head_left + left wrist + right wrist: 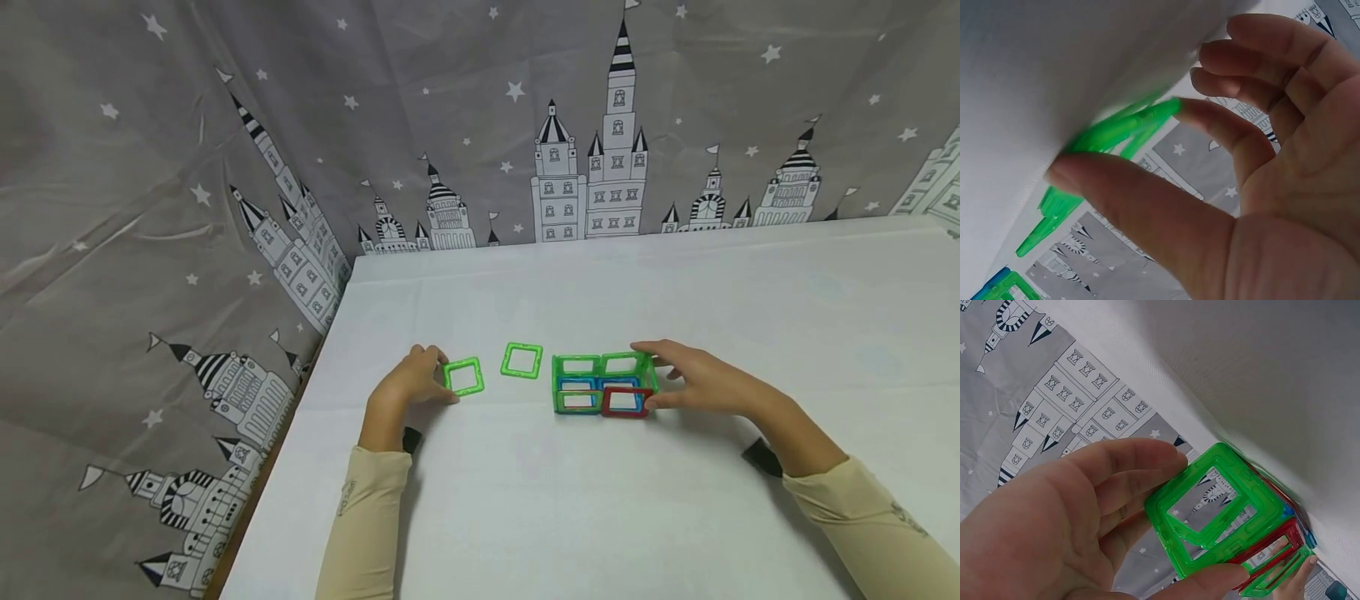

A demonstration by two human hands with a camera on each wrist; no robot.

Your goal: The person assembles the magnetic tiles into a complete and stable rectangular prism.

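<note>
At the left, my left hand (408,379) pinches a green square magnetic tile (469,391) at its near and far sides, between thumb and index finger. The left wrist view shows this tile (1125,125) low over the white surface, the other fingers off it. A second green square tile (519,375) lies flat just to the right. Further right stands an open-topped box of magnetic tiles (602,392), with green walls, blue base tiles and a red tile (628,389) at front right. My right hand (705,379) holds the box's right end, its green end tile (1210,556) between thumb and fingers.
A white cloth-covered table (510,517) lies under everything. A grey curtain (450,83) printed with castles and stars hangs behind the table and along its left edge (270,467). Black bands (762,457) sit at both wrists.
</note>
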